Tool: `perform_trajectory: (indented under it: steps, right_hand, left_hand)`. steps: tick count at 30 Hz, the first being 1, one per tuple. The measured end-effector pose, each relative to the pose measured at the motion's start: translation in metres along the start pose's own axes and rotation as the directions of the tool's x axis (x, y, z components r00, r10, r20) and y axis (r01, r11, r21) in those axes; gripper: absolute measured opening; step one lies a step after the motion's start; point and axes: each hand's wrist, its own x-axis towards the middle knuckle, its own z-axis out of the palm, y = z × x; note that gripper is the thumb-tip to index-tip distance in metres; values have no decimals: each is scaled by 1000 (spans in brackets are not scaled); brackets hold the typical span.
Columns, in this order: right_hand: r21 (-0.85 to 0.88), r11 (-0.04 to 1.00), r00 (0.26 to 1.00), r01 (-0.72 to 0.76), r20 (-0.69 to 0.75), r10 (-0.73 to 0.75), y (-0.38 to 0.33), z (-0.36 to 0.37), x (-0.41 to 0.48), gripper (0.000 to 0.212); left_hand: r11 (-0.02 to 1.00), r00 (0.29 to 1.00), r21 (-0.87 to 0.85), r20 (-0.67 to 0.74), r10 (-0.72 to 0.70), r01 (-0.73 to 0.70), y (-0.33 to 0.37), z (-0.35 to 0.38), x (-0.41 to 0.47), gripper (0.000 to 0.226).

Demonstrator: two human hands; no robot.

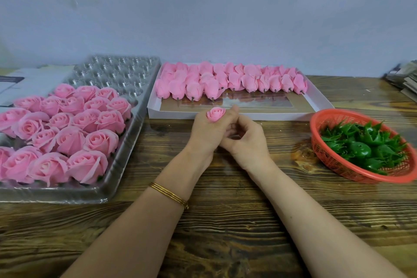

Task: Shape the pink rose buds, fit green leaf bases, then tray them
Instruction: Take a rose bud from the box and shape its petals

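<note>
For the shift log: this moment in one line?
stage: shaping | left hand: grips bud | right hand: curled beside it | tray: part filled

- Illumination: even, diffuse, moderately bright; source possibly overhead.
- Glare: speckled highlights on clear plastic tray, 10 o'clock.
- Blur: red basket rim, 3 o'clock.
- Distortion: wide-angle bending toward edges.

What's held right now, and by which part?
Left hand grips a pink rose bud by its base, petals above the fist. Right hand curls against it; whether it holds anything cannot be told.
</note>
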Motion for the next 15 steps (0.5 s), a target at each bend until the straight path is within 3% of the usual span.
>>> perform_trajectory:
  steps: [6, 11, 15]
  right_hand:
    - [68, 997, 999, -28, 42, 25, -1, -3, 0, 21]
    - [157, 983, 989, -94, 129, 74, -4, -7, 1, 10]
    - [236, 955, 969, -182, 210, 133, -8, -9, 0, 15]
  left_hand:
    - [999, 999, 7, 18, -32, 31, 4, -3, 1, 25]
    - [997, 993, 64, 100, -59, 52, 9, -8, 1, 17]
    - [993, 987, 106, 150, -57, 42, 12, -10, -1, 18]
